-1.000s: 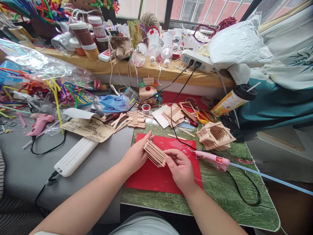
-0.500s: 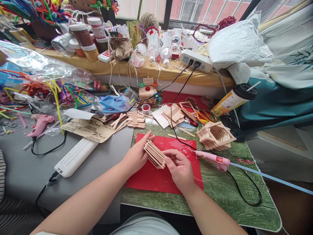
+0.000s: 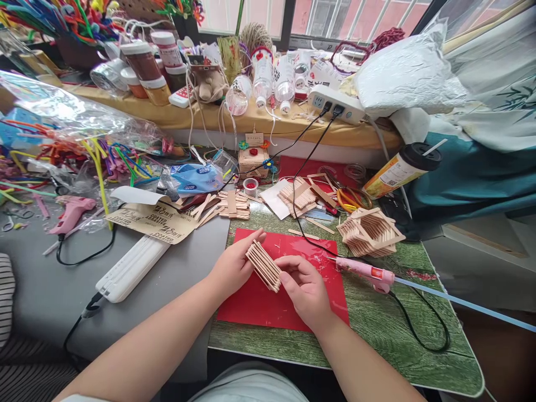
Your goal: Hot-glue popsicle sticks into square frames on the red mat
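Note:
Between my two hands, above a red sheet (image 3: 251, 307), is a small block of stacked wooden craft sticks (image 3: 264, 266), its layered edges facing me at a slant. My left hand (image 3: 234, 263) grips its left end, with fingers behind it. My right hand (image 3: 305, 287) pinches the lower right end between thumb and fingers. A pink glue gun (image 3: 364, 269) with a long pale blue glue stick lies to the right of my right hand. Behind it stands an open, many-sided structure of stacked craft sticks (image 3: 371, 231).
Loose craft sticks (image 3: 234, 205) and a small cup of red bits (image 3: 250, 186) lie beyond the sheet. A lidded drink cup (image 3: 402, 167) stands at the right. Black cords cross from a power strip (image 3: 335, 103). Sandpaper (image 3: 153, 220) and another pink glue gun (image 3: 72, 214) lie left.
The craft-stick block has tilted slightly in my hands, so its layered side shows at a different angle. Both hands keep their hold in nearly the same place.

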The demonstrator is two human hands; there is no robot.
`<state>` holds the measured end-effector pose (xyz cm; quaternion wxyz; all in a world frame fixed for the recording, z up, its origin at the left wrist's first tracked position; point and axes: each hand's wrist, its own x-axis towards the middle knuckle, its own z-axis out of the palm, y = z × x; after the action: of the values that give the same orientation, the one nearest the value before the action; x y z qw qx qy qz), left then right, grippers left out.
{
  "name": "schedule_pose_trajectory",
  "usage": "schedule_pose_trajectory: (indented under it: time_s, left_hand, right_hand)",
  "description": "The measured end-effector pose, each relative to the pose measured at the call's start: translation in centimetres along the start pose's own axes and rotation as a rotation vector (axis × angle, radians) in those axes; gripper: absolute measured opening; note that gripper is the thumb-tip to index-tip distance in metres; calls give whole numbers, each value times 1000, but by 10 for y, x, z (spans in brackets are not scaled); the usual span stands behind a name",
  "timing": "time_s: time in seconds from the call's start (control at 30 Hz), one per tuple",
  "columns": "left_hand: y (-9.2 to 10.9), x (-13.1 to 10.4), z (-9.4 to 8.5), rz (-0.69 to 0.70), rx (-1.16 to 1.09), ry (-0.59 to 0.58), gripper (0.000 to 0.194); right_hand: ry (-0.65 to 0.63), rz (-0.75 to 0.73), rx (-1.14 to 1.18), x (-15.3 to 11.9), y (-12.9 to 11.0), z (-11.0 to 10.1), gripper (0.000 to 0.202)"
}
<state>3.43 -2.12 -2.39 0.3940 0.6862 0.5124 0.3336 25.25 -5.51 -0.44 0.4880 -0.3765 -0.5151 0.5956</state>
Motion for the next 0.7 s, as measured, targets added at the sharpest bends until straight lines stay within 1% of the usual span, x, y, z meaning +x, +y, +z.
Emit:
schedule_pose_trajectory:
  time_s: [0.2,0.33,0.53,0.7]
  left_hand:
    - [-3,0,1,9,-51,-17,67]
    - [0,2,1,-2,-66,-24,62]
    - [5,3,-1,-8,-57,-43,54]
    - [7,2,-2,-8,-30,-56,52]
  right_hand:
    - [25,6,-31,1,5,-3,16]
    - [12,42,-16,1,6,-5,16]
    - [-18,51,18,2,4,-4,19]
    - [-34,70,54,2,7,-4,20]
